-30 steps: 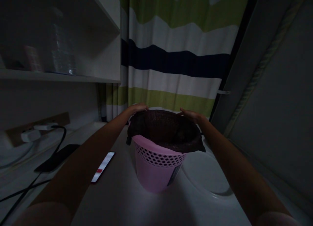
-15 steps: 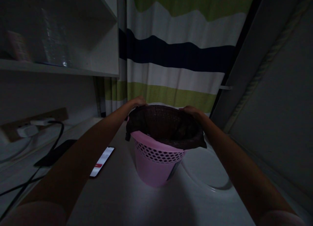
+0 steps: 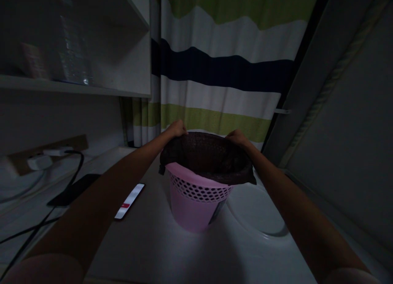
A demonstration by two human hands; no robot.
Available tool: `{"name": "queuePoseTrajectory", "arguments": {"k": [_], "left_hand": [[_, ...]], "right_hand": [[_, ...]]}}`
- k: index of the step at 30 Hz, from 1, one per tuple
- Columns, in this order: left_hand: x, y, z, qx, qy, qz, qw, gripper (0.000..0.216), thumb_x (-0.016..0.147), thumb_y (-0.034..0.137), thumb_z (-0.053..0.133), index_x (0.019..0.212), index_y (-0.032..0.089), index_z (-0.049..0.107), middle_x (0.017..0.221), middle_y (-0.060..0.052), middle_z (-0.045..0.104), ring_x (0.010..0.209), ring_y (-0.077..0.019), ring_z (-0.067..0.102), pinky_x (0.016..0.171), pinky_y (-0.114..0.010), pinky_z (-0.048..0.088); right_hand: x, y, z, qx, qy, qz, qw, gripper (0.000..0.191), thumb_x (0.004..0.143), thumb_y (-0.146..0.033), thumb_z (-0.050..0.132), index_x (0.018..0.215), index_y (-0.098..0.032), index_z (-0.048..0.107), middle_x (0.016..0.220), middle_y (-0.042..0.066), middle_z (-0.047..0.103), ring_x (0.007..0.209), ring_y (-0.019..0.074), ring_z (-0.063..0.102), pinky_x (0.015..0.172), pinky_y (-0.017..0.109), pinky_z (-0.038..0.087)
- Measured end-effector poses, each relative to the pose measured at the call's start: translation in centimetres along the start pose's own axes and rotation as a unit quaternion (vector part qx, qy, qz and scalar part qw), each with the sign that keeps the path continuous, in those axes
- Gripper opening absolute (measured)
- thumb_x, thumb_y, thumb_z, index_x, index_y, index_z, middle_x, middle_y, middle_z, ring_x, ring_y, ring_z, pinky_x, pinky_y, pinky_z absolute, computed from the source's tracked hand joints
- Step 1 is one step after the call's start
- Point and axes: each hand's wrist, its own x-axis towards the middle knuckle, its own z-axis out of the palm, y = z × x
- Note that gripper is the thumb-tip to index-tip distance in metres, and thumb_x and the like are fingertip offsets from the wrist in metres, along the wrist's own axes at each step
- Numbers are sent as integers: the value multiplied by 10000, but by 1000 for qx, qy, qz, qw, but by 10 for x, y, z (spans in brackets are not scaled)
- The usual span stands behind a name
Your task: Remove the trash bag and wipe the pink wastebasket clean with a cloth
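Observation:
A pink plastic trash bin (image 3: 192,210) with a band of holes below its rim stands on the white tabletop. A dark garbage bag (image 3: 208,153) lines it and hangs over the rim at the front and right. At the far left of the rim my left hand (image 3: 178,129) is closed on the bag's edge. My right hand (image 3: 237,137) grips the same edge farther right, its fingertips partly hidden. Between the hands the bag's far edge is drawn up, and its mouth is spread wide.
Left of the bin lies a lit phone (image 3: 130,201), partly behind my left forearm. A round white lid (image 3: 258,212) rests to the right. Plugs (image 3: 39,162) and black cables are at the left wall, under a shelf (image 3: 101,89). A striped curtain (image 3: 221,99) hangs behind.
Both hands have risen slightly at the bag's far edge. The overhanging bag at the front right has shifted a little up. The view has moved slightly.

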Motion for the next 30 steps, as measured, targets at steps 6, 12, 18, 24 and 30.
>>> {"name": "queuePoseTrajectory", "arguments": {"k": [6,12,18,24,30], "left_hand": [[4,-3,3,35,28,34,998,123,633,188,595,714,131,668,763,-80,659,792,-201,590,743,-297,417],[-2,3,1,49,33,36,998,151,630,151,562,738,117,662,747,-83,649,782,-198,578,736,-284,416],[-3,14,-6,64,37,78,994,139,631,131,539,702,107,656,657,-58,612,725,-174,556,701,-260,409],[1,24,-9,26,-21,50,998,143,618,140,543,696,95,654,623,-49,596,692,-160,546,660,-247,385],[10,27,1,-8,-53,45,998,153,635,163,525,704,106,649,645,-45,606,666,-157,534,624,-245,371]], "right_hand": [[6,1,3,-58,9,-42,997,184,690,-127,503,729,-78,675,696,91,649,687,167,587,612,213,430],[4,-2,-1,-71,22,-59,996,212,708,-124,467,771,-76,663,797,117,658,756,181,584,678,230,430],[1,-6,-8,-30,10,-55,998,196,704,-120,486,794,-85,657,805,104,658,702,158,570,607,207,430],[0,-5,-13,26,-16,-25,999,248,786,-264,472,798,-84,643,720,78,641,652,140,558,579,212,434],[5,-4,-7,63,-57,2,996,263,819,-286,458,895,-96,624,853,108,656,696,160,594,617,239,456]]}}
